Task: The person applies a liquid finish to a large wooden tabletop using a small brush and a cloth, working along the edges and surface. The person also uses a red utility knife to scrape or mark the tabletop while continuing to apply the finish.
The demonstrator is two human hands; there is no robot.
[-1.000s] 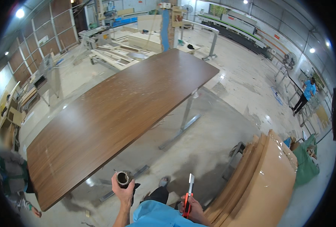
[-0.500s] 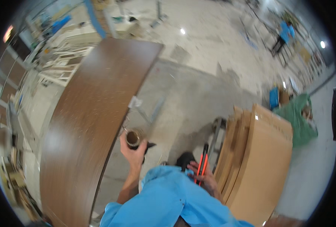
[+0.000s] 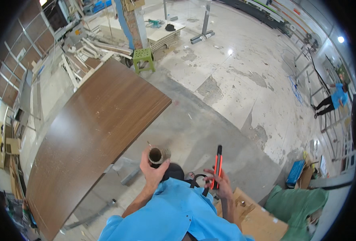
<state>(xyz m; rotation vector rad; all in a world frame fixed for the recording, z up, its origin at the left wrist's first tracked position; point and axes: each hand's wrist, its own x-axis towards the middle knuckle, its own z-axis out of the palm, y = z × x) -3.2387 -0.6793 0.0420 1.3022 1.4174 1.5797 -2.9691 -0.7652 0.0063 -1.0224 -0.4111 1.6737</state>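
Note:
My left hand [image 3: 152, 172] is closed round a wide roll of tape [image 3: 164, 154], its brown core facing up. Over to the right, my right hand [image 3: 225, 188] grips a red and black utility knife [image 3: 218, 166], held upright; whether its blade is out cannot be made out. Some fingers of that hand are spread off the handle. A dark loop [image 3: 200, 180] shows beside the right hand, its kind unclear. Left of both hands lies a large brown wood-grain board [image 3: 101, 108], raised above the floor, with pale specks on its top. Neither hand touches it.
Cardboard [image 3: 262, 221] and a green sack [image 3: 294, 205] are at my lower right, near a blue box [image 3: 295, 173]. A green stool [image 3: 144, 60] stands past the board's far end, by a pillar [image 3: 134, 24]. Far right, a person in blue [image 3: 338, 98] stands beside metal frames.
My view has turned and lifted, showing more of the far floor. The cardboard now sits lower in view and the board more slanted. Both hands keep hold of the tape and knife.

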